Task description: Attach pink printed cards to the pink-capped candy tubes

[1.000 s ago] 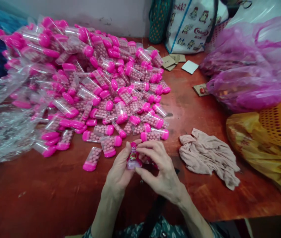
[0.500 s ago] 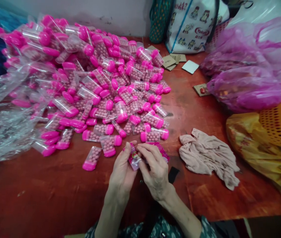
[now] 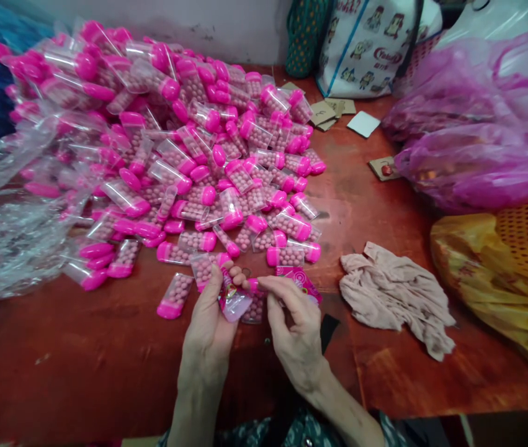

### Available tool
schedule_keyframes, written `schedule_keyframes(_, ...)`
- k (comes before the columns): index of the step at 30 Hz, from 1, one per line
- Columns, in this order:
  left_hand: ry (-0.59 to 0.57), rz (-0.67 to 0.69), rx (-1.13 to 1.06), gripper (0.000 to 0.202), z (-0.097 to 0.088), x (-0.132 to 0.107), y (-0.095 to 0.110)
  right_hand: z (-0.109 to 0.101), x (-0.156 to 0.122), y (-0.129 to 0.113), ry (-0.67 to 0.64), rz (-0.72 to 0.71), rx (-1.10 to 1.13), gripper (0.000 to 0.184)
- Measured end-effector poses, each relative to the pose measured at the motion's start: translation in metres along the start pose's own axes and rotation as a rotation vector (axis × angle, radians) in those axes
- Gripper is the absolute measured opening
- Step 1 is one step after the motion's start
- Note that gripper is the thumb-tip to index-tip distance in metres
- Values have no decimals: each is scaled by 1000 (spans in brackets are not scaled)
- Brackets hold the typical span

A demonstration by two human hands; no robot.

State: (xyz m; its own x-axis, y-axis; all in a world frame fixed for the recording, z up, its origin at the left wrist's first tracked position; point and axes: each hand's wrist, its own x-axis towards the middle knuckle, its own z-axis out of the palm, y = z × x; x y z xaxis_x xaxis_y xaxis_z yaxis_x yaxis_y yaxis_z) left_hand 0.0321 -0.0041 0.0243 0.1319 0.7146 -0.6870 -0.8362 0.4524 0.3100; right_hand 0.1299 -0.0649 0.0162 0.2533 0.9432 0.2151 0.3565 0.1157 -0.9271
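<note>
My left hand [image 3: 211,323] is closed round a small clear packet with a pink printed label [image 3: 232,298], held just above the red table [image 3: 105,366]. My right hand [image 3: 294,332] pinches the pink-capped end of a candy tube [image 3: 254,305] right beside that packet; the tube's lower part sits between both hands. A flat pink label sheet [image 3: 301,280] lies on the table just behind my right fingers. A big heap of clear tubes with pink caps and pink candy balls [image 3: 175,149] spreads from the hands to the far left.
A crumpled beige cloth [image 3: 398,298] lies to the right. Yellow bag and orange basket [image 3: 524,242] sit at the right edge, pink plastic bags [image 3: 473,143] behind them. Crumpled clear plastic [image 3: 7,248] covers the left side. Printed bags [image 3: 366,43] and cardboard scraps [image 3: 333,112] lie at the back.
The packet has tilted and shifted left into my left hand. My right hand has opened away from it and now pinches a candy tube; the pink label sheet behind it is uncovered.
</note>
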Motion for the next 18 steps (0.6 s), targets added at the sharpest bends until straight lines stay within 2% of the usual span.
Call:
schedule_keyframes(2,-7,29,-8,37,-1,0,5,7,-9,1,-14,2,-150,27)
schedule_keyframes(5,-7,68,-13,37,0,-4,12,23,-23,7,-136,-51,-483,31)
schedule_keyframes(8,-28,111,-44,35,1,-9,16,36,-33,16,-127,-178,-734,28)
schedule_keyframes(10,-38,124,-45,34,3,-11,18,40,-37,19,-114,-225,-759,24)
schedule_keyframes(13,-33,132,-40,33,4,-11,19,38,-36,19,-134,-198,-668,18)
schedule_keyframes(18,-31,154,-89,32,3,-9,23,34,-32,13,-133,-94,-676,27)
